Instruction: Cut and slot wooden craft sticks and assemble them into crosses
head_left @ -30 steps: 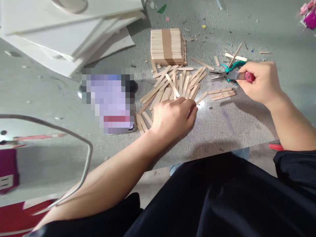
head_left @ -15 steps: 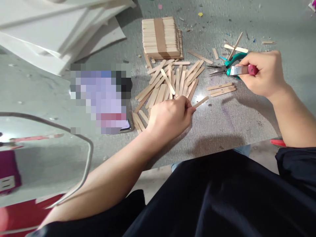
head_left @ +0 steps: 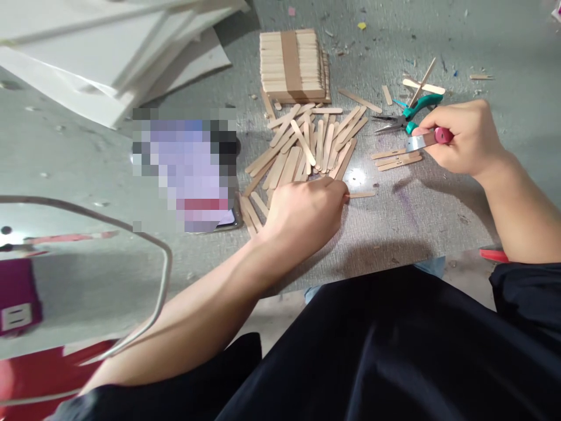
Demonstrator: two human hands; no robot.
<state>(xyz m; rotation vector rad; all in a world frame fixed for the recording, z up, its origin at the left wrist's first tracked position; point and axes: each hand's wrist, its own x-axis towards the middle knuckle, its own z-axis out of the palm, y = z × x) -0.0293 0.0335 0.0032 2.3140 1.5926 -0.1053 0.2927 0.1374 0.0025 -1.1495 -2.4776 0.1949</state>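
My left hand point(head_left: 307, 204) is closed on a wooden craft stick point(head_left: 363, 195), whose free end points right, just above the grey table. A loose pile of craft sticks point(head_left: 284, 164) lies right behind that hand. In my closed right hand point(head_left: 471, 137) is a small knife point(head_left: 418, 142) with a broad silver blade and a reddish-pink handle end; the fingers hide part of it. Under the blade lie several craft sticks point(head_left: 397, 164) with small notches or marks in the middle. Needle-nose pliers point(head_left: 397, 123) with teal handles rest beside the right hand.
A banded stack of craft sticks point(head_left: 302, 67) stands at the back. Two crossed sticks point(head_left: 423, 86) lie behind the pliers. On the left are white sheets point(head_left: 87, 58), a blurred-out phone point(head_left: 228, 217), a grey cable point(head_left: 164, 275) and a purple box point(head_left: 17, 286).
The stick in my left hand has turned from slanting upward to nearly level. My right hand has lowered the knife toward the notched sticks. The view has shifted slightly.
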